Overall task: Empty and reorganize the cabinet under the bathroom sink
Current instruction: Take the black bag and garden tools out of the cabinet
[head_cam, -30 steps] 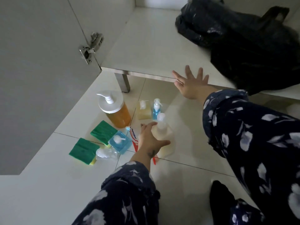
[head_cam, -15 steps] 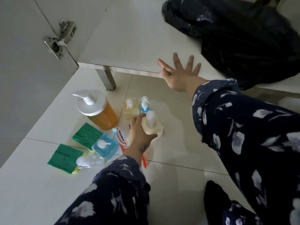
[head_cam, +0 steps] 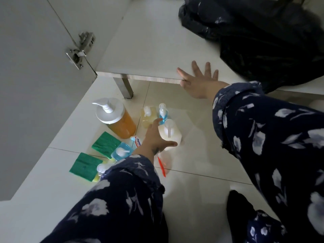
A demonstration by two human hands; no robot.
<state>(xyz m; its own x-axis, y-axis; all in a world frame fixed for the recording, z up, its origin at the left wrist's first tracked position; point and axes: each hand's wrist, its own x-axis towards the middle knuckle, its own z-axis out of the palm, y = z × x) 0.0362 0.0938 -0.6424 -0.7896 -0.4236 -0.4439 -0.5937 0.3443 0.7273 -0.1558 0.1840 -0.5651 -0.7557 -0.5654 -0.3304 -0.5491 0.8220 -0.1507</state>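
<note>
Left hand (head_cam: pixel 154 137) around square glossy bottle (head_cam: pixel 169 135)

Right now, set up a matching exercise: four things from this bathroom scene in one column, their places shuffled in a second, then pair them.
Things:
1. black bag
2. big orange pump bottle
3. red toothbrush
4. white pump bottle

Places:
A. on the floor tiles, partly hidden by the left sleeve
B. inside the cabinet, on its bottom board
C. against the left hand
D. on the floor near the cabinet's metal leg, left of the small bottles

Pairs: 1-B, 2-D, 3-A, 4-C
</note>
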